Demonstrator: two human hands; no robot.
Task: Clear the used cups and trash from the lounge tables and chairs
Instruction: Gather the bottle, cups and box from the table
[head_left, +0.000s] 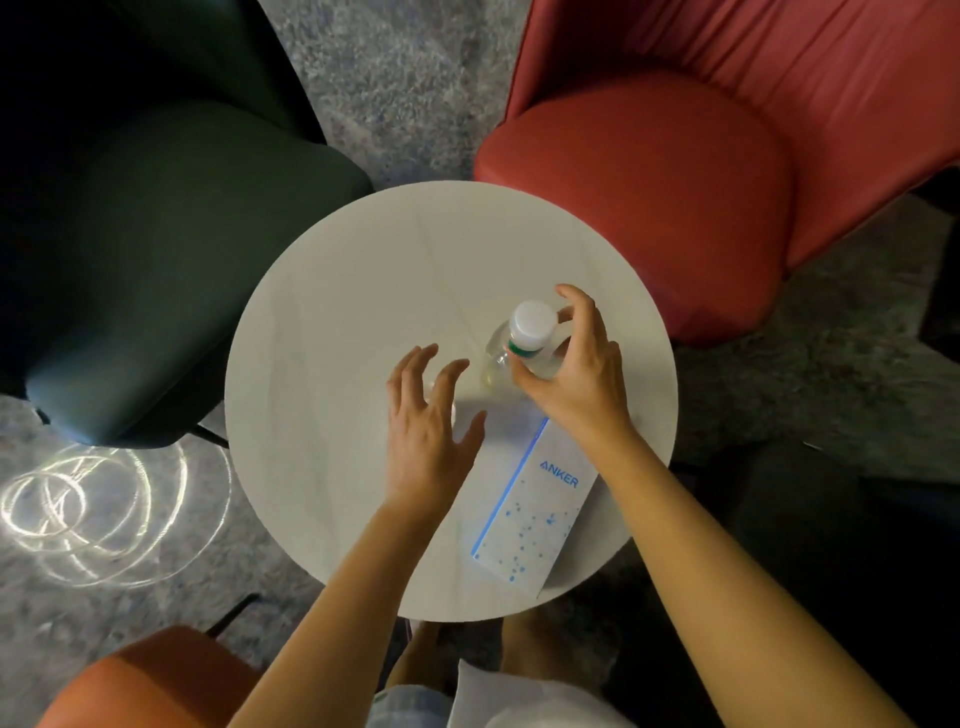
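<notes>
Surface: round white table (337, 312), faint veining, standing on grey speckled carpet (389, 78). Ringed light reflections (93, 509) on the carpet at left.

Seating: dark green chair (156, 234) far left, red chair (649, 208) far right, orange chair (156, 675) at near left, cut off by the frame edge.

Task item: clear bottle (530, 325), white cap, green neck band, upright on the table right of centre. Contents cannot be made out.

Right grip (576, 384): thumb and fingers curled round the bottle's shoulder just below the cap, clamped on it.

Left grip (426, 431): fingers apart, loosely bent, holding nothing, just left of the bottle. A small pale shape shows at its edge but cannot be identified.

Other: white Anker box (535, 514), blue stripe and dots, lies flat by the near rim, its far end hidden under the right wrist.
</notes>
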